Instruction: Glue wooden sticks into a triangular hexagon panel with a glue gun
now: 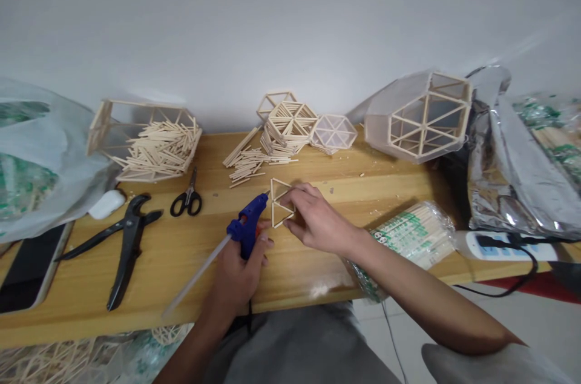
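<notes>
My left hand (242, 263) is wrapped round the handle of a blue hot glue gun (249, 217), with a long glue stick (195, 278) sticking out of its rear. The gun's nozzle sits close to the upper left of a small frame of wooden sticks (273, 205). With bent fingers, my right hand (315, 217) grips that frame from its right side; its right part is hidden behind the fingers. Beyond the hands lie loose cut sticks (249, 163) and a stack of finished hexagonal stick frames (293, 120).
Scissors (187, 196), a black cutter (131, 244) and a phone (31, 269) lie on the left. A stick basket (102, 126) holds cut sticks. On the right are a paper-covered stick lantern frame (422, 117), packaged chopsticks (413, 232) and a power strip (506, 248).
</notes>
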`<control>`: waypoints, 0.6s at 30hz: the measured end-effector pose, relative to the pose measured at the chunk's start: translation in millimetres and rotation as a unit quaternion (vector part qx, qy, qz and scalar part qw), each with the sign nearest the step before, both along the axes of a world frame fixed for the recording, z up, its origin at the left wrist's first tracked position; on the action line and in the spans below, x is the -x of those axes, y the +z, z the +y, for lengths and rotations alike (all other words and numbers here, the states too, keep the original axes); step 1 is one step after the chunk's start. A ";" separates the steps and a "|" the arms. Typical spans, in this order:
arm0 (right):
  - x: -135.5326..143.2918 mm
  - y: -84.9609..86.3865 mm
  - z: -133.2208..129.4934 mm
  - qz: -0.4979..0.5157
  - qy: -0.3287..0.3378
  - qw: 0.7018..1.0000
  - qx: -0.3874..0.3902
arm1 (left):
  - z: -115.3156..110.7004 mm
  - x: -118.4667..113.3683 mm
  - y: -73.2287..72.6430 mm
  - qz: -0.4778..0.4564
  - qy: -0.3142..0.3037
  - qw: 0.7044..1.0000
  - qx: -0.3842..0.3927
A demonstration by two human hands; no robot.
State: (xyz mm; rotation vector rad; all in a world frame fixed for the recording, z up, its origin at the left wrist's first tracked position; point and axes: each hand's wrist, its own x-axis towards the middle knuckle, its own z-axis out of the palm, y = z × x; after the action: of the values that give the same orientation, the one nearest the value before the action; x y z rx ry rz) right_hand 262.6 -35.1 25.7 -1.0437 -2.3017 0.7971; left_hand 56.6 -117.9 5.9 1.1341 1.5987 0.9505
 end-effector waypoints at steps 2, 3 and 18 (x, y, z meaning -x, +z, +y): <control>0.2 -0.4 0.0 -0.001 -0.001 1.000 0.000 | -0.3 0.1 -1.9 -0.006 0.000 1.000 0.001; 0.2 -0.5 0.1 -0.002 0.000 1.000 0.000 | -0.6 -0.2 -2.8 -0.010 0.000 1.000 0.000; -16.6 21.9 23.4 -0.129 -0.120 0.984 -0.005 | 73.2 48.6 37.9 0.056 0.027 0.991 -0.121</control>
State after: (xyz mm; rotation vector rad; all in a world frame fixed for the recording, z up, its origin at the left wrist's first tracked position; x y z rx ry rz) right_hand 279.2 -11.8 47.6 -1.4596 -2.3226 0.5817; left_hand 8.0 -44.7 43.8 1.3354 1.6419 1.1594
